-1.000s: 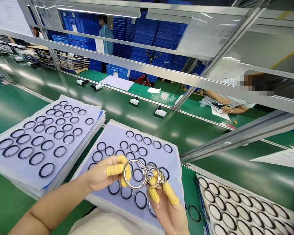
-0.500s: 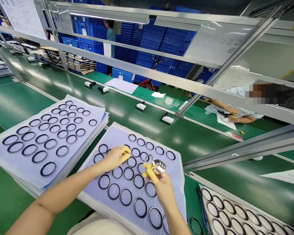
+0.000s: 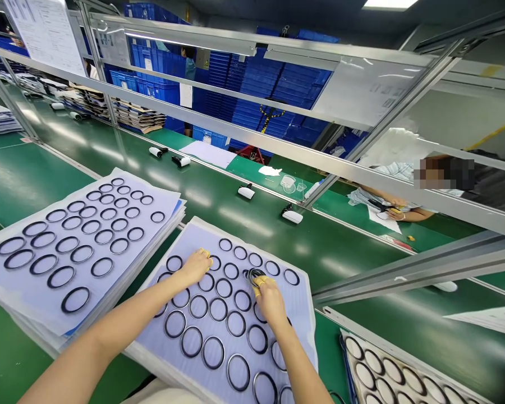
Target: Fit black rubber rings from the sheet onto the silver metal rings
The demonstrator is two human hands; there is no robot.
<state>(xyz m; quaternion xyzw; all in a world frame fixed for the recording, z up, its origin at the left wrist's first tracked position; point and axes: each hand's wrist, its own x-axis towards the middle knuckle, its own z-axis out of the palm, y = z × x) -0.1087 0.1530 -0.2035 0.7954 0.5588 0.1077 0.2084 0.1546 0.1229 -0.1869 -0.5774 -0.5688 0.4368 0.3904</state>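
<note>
Yellow finger covers sit on the fingertips of both hands. My right hand [image 3: 270, 297] is closed on a small bundle of rings [image 3: 256, 274], dark with shiny edges, just above the sheet. My left hand [image 3: 196, 266] is curled down at the back left of the same sheet, its fingertips beside a black ring [image 3: 214, 262]. Whatever those fingers pinch, if anything, is hidden. Rows of similar rings lie flat on the white sheet [image 3: 298, 314] under my hands; my right hand and forearm cover some of them.
On the left, another stack of sheets [image 3: 122, 264] carries more rings. A tray of rings [image 3: 372, 373] lies at the lower right. White-and-black parts [image 3: 292, 215] rest on the green belt [image 3: 202, 193] beyond. Metal rails [image 3: 219, 126] cross ahead; a co-worker [image 3: 398, 210] works behind them.
My right hand has turned and lowered the ring bundle toward the sheet. My left hand has shifted slightly left, and its fingers have curled down onto the sheet. The view has tilted up a little.
</note>
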